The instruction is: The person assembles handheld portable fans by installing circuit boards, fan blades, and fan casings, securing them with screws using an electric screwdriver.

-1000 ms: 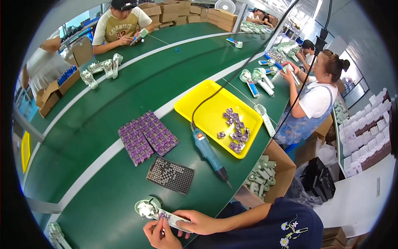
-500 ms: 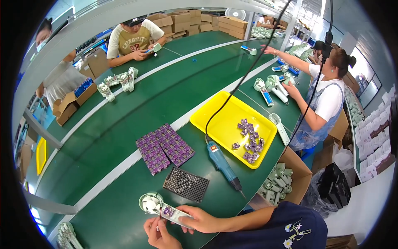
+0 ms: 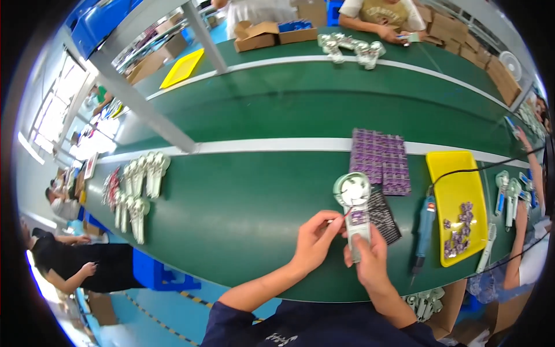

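Note:
My right hand (image 3: 370, 257) is closed around the handle of a pale green handheld fan (image 3: 354, 189), its round head pointing away from me. A small purple circuit board (image 3: 359, 217) sits in the open handle. At the left edge of the handle, the fingers of my left hand (image 3: 315, 240) pinch a thin dark red wire (image 3: 347, 214); the wire's end is hidden by the fingers. Partly behind the fan lies a black perforated tray (image 3: 384, 217) of small screws. Beyond it are purple circuit board panels (image 3: 378, 159).
To the right lie a blue-green electric screwdriver (image 3: 425, 228) with a black cable and a yellow tray (image 3: 457, 182) holding small purple boards. Several fan housings (image 3: 139, 182) rest on the green table at left. Co-workers sit across and on the right; a box of fan parts (image 3: 426, 303) stands below.
The view has swung left, so the table's things appear farther right. The fan now points away from me rather than to the left. Both hands keep their hold.

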